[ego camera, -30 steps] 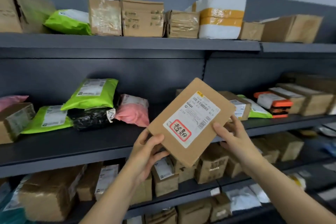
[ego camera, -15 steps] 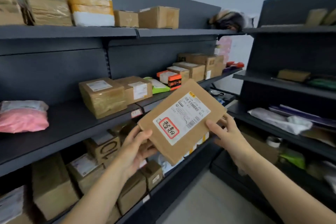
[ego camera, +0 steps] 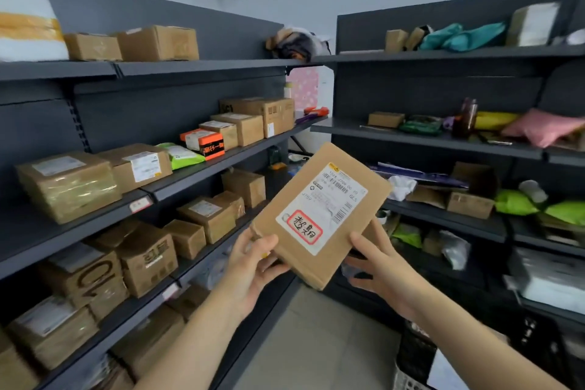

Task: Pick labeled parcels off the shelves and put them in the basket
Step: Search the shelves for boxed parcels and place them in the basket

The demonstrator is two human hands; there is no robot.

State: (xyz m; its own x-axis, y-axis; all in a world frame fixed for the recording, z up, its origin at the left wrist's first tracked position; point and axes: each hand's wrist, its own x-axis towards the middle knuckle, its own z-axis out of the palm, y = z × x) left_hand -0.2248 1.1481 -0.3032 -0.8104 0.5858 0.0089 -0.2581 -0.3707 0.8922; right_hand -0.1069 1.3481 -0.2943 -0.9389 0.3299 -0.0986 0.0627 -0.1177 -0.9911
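the flat brown parcel (ego camera: 319, 215), label up, hangs tilted in the air between the two shelving units (ego camera: 196, 172). the left grip (ego camera: 250, 266) pinches its lower left corner, thumb on top; the right grip (ego camera: 380, 263) clasps the lower right edge. what looks like the basket (ego camera: 411, 355) sits low on the right: hold with both grips until the parcel is over it, then lower it flat.

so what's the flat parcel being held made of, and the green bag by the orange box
Flat parcel: looks like plain brown cardboard, matte, with crisp folded edges and a white paper label stuck on. Green bag: probably thin plastic film, slightly glossy, soft and wrinkled, lying beside the orange box.
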